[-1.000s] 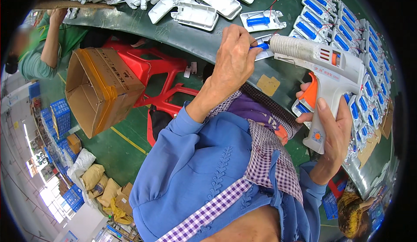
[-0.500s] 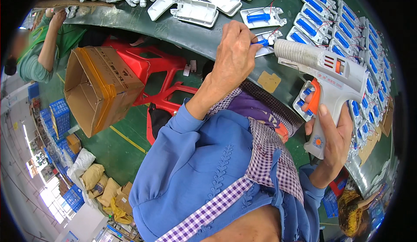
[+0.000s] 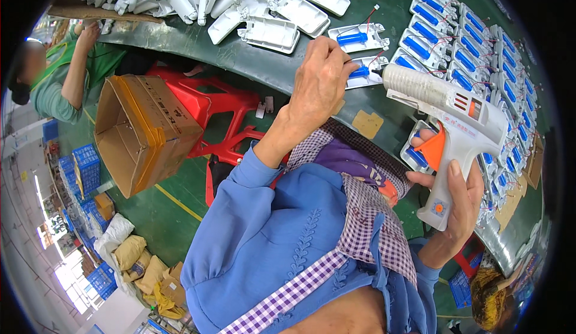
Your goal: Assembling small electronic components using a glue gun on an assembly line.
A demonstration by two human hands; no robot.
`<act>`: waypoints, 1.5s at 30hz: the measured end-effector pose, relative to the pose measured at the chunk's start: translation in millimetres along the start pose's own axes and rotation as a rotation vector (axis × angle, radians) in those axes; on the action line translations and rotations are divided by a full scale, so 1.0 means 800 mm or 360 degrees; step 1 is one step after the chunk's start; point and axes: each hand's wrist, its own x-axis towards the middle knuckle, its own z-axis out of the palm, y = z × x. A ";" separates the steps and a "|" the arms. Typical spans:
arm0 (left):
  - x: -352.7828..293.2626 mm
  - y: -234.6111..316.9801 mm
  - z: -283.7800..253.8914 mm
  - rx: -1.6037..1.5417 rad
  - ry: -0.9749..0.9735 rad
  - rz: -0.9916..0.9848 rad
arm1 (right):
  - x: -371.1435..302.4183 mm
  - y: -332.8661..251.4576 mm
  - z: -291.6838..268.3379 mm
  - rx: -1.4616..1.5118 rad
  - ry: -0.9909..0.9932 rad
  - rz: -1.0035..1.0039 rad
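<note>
My right hand (image 3: 461,199) grips a white hot glue gun (image 3: 447,103) with an orange trigger, its fingers around the handle and near the trigger. The gun's dark nozzle points left at a white plastic shell (image 3: 373,79) near the table's edge. A blue cylindrical battery (image 3: 360,72) with thin wires lies in that shell. My left hand (image 3: 321,79) is closed, thumb and fingertips at the battery's left end; the fingers partly hide it. Just beyond lies another white shell (image 3: 375,41) with a blue battery (image 3: 352,39).
Rows of shells with blue batteries (image 3: 462,79) cover the table's right side. White shells (image 3: 270,33) lie piled at the far left. A tan piece (image 3: 367,124) lies near the edge. Left are a cardboard box (image 3: 141,133), red stools (image 3: 231,103) and a person in green (image 3: 66,82).
The battery at my left fingertips now sits lower in its shell. My left hand has shifted slightly left and down. The orange trigger sticks out further from the handle.
</note>
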 end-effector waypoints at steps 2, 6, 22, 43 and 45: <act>0.009 0.005 -0.001 0.0077 -0.0058 -0.0045 | -0.002 -0.002 -0.004 0.0021 0.0036 -0.0026; 0.024 0.008 0.004 0.0295 -0.0128 0.0035 | -0.007 -0.006 -0.008 0.0106 0.0115 -0.0070; 0.021 0.000 -0.013 0.0326 -0.0369 0.0048 | -0.013 -0.017 -0.007 0.0319 0.0049 -0.0116; 0.008 0.028 0.002 0.0174 -0.0768 0.0387 | -0.044 -0.018 -0.028 0.0573 0.0498 -0.0375; 0.018 0.035 0.010 0.0141 -0.0693 0.0394 | -0.041 -0.018 -0.037 0.0787 0.0252 -0.0326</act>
